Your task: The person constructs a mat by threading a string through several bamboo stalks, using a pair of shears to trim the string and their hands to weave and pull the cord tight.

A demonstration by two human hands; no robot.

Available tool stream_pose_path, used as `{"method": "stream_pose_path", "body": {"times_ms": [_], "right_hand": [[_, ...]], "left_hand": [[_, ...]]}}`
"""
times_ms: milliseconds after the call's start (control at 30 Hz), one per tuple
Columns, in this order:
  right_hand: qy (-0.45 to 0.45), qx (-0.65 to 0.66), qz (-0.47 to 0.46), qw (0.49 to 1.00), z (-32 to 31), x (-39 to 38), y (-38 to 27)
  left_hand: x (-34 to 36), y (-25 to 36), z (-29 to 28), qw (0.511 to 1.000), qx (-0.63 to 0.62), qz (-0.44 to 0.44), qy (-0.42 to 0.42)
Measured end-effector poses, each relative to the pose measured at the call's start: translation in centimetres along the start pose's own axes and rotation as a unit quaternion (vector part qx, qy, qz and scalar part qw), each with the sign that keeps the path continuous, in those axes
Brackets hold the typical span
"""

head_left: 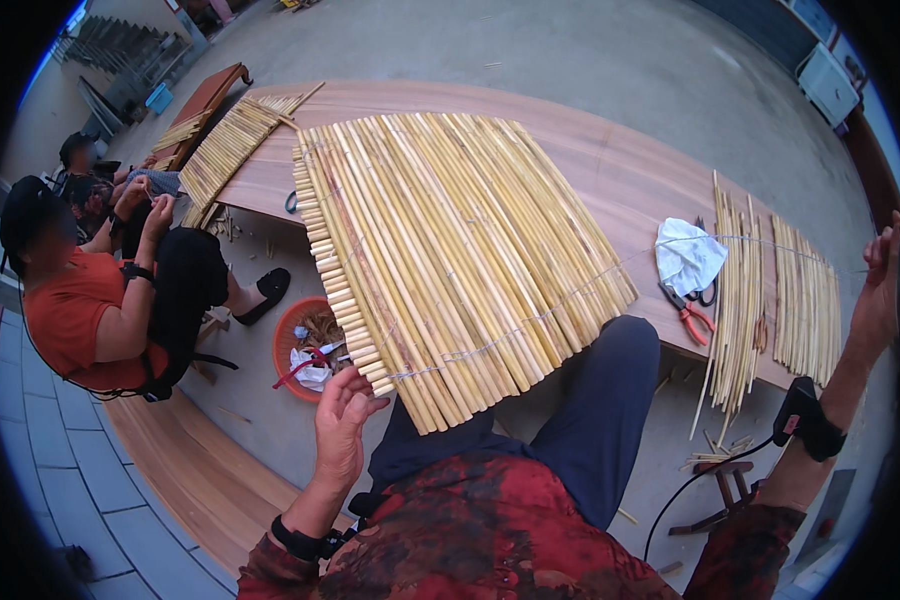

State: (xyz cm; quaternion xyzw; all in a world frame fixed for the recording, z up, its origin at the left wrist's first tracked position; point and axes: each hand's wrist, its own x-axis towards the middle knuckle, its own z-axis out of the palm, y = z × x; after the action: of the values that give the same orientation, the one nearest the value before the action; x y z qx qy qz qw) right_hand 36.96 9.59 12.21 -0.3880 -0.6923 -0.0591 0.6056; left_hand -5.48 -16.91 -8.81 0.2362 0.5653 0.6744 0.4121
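Note:
A mat of pale yellow reed sticks (pixel 450 250), bound with thin wire, lies across my lap and the edge of the wooden table (pixel 365 100). My left hand (pixel 350 415) grips its lower left corner, fingers curled at the stick ends. A wire (pixel 580 286) crosses the mat's lower part and runs right over the loose sticks toward my right hand (pixel 878 265), raised at the far right with fingers closed on it. On the table beside the mat are a white cloth (pixel 688 258), orange-handled pliers (pixel 697 325) and bundles of loose sticks (pixel 800 300).
Two seated people (pixel 95 310) work at the left near another stick mat (pixel 230 160). An orange basket (pixel 288 372) of scraps stands on the floor beside my left hand. A wooden bench (pixel 190 480) is at lower left. A black cable hangs from my right wrist past a stool (pixel 715 495).

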Motion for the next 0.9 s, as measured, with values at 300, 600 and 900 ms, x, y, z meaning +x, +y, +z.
{"method": "stream_pose_path", "body": {"times_ms": [300, 600, 900], "right_hand": [[-0.561, 0.292, 0.035, 0.773, 17.8, -18.7, -13.5], [-0.643, 0.244, 0.010, 0.726, 20.2, -21.9, -14.5], [-0.644, 0.243, 0.033, 0.724, 20.6, -22.4, -14.9]], "left_hand": [[0.2, -1.0, 3.7, 0.974, -0.100, -0.177, -0.098], [0.5, -2.1, 2.8, 0.964, -0.137, -0.215, -0.069], [0.6, -3.2, 2.0, 0.953, -0.153, -0.253, -0.061]]}}
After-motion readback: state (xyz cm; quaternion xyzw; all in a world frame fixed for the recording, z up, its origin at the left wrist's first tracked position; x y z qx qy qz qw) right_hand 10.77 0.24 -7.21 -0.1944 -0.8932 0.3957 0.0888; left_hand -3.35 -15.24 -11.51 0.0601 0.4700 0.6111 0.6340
